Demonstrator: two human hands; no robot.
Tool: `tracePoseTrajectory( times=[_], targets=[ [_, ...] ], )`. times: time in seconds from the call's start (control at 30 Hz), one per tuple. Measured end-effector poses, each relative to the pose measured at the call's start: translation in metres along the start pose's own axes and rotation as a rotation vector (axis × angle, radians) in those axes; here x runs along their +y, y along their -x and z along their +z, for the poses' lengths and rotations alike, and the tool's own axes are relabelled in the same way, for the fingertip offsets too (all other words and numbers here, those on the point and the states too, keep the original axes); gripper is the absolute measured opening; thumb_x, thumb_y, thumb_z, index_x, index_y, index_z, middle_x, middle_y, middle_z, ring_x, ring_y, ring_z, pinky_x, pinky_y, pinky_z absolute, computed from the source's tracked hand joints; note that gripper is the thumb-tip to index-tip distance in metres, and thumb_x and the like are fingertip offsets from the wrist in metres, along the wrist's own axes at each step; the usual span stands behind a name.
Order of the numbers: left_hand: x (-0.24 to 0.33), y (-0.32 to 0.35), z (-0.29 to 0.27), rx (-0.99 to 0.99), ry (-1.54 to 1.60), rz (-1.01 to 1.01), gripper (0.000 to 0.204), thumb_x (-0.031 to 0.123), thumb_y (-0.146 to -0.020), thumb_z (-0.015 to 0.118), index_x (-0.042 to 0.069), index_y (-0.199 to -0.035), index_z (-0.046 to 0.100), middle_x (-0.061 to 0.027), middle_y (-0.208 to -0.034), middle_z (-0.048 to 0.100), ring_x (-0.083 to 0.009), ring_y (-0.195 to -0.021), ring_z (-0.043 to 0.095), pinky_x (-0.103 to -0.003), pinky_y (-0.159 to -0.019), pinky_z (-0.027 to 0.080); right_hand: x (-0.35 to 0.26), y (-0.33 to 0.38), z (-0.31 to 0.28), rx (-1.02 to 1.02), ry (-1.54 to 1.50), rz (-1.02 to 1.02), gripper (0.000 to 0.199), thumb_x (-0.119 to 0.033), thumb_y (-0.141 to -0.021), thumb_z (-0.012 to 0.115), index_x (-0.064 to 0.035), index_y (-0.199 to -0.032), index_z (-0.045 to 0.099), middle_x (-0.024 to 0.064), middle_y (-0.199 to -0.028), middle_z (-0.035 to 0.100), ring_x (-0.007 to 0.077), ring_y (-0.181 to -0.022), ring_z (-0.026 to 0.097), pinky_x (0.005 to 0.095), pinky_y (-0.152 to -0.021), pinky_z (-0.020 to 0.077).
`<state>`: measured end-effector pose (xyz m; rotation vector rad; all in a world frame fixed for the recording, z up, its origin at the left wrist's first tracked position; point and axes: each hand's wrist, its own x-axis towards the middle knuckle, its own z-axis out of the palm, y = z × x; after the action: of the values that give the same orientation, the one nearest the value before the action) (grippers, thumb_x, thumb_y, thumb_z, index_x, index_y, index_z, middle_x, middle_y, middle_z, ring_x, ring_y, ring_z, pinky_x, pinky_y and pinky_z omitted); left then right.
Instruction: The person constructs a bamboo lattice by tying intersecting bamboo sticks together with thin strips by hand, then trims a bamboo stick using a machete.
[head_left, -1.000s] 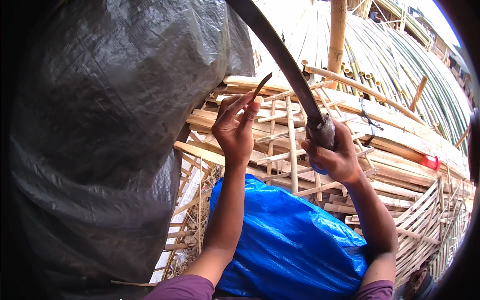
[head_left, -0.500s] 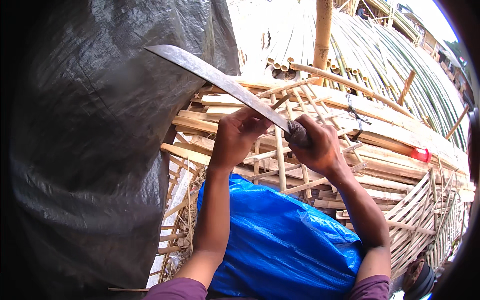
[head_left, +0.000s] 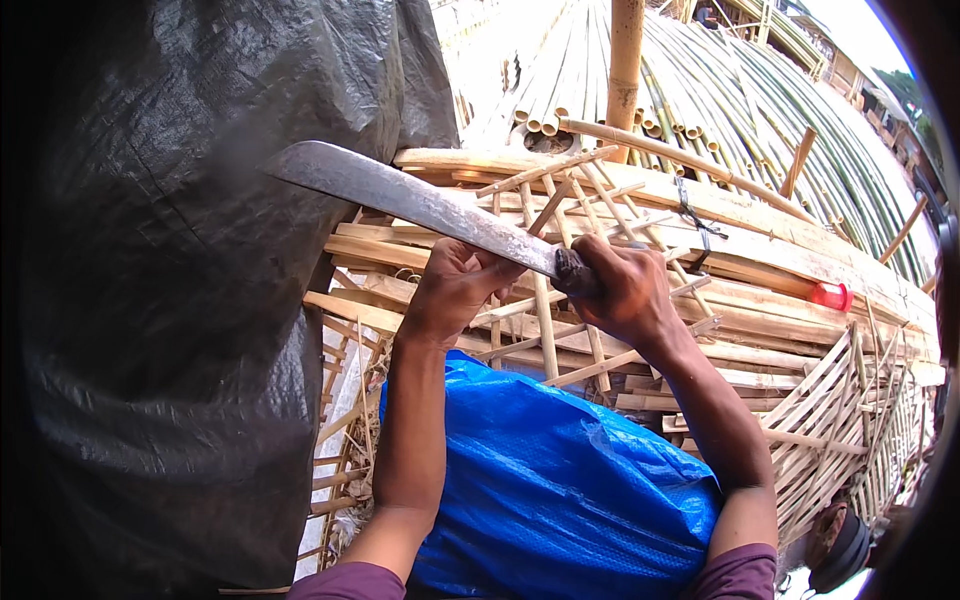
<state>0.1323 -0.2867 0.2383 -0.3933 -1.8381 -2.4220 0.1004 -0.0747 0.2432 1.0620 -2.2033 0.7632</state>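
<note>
A long machete (head_left: 410, 200) lies slantwise across my view, its tip toward the far left over the black sheet. My right hand (head_left: 625, 290) is wrapped round its dark handle. Just left of it, my left hand (head_left: 450, 290) is closed with its fingertips pinched on a short bamboo strip (head_left: 551, 205). The strip passes behind the blade, and its upper end sticks out beyond the blade's far edge. The strip's lower end is hidden by my fingers. Behind both hands lies an open lattice of bamboo sticks (head_left: 546, 330).
A blue plastic sheet (head_left: 560, 480) spreads below my forearms. At left hangs a large black tarp (head_left: 180, 300). Split bamboo slats (head_left: 780, 330) are stacked beyond, with a red cup-like object (head_left: 831, 296) on them. A bamboo post (head_left: 625, 70) rises before rows of long poles (head_left: 760, 120).
The machete's tip has swung nearer and its blade now shows more of its flat side. Both hands have shifted slightly left and nearer. The whole view has shifted a little.
</note>
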Motion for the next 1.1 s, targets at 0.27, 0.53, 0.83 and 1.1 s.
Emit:
tracePoseTrajectory(
  times=[0.27, 0.53, 0.83, 1.1],
  targets=[
    [-0.008, -0.003, 0.008, -0.003, 0.033, -0.023, 0.015, -0.001, -0.085, 0.069, 0.003, -0.1, 0.07, -0.0026, -0.08, 0.067, -0.0052, -0.063, 0.052, -0.021, -0.053, 0.037, 0.025, 0.0, 0.003, -0.005, 0.237, -0.07, 0.015, -0.02, -0.082, 0.068, -0.0133, -0.086, 0.055, 0.0054, -0.055, 0.058, 0.0234, -0.044, 0.058, 0.0389, -0.041, 0.0438],
    [0.01, 0.005, 0.015, -0.092, 0.06, -0.027, 0.023, 0.003, -0.089, 0.068, 0.0, -0.112, 0.069, -0.0013, -0.087, 0.066, -0.0037, -0.065, 0.051, -0.018, -0.051, 0.034, 0.079, 0.007, -0.017, 0.081, 0.178, 0.334, 0.01, -0.017, -0.084, 0.066, -0.0092, -0.085, 0.06, 0.0101, -0.057, 0.06, 0.0265, -0.047, 0.061, 0.0406, -0.047, 0.0463],
    [-0.009, -0.013, 0.02, 0.161, -0.271, -0.027, 0.037, 0.019, -0.089, 0.073, 0.004, -0.121, 0.065, 0.0029, -0.081, 0.062, -0.0017, -0.058, 0.049, -0.017, -0.051, 0.038, 0.057, 0.013, -0.021, 0.114, -0.234, 0.319, 0.011, -0.006, -0.075, 0.067, -0.005, -0.082, 0.058, 0.0098, -0.063, 0.058, 0.0216, -0.053, 0.056, 0.0324, -0.053, 0.0439],
    [-0.022, -0.01, 0.022, -0.175, -0.147, 0.007, 0.045, 0.009, -0.096, 0.062, -0.003, -0.137, 0.05, -0.003, -0.098, 0.068, -0.0034, -0.083, 0.059, -0.019, -0.07, 0.047, 0.043, 0.013, 0.006, -0.005, -0.092, 0.009, 0.027, -0.016, -0.065, 0.073, -0.0141, -0.088, 0.06, 0.0096, -0.059, 0.061, 0.031, -0.051, 0.062, 0.042, -0.047, 0.0452]
  ],
)
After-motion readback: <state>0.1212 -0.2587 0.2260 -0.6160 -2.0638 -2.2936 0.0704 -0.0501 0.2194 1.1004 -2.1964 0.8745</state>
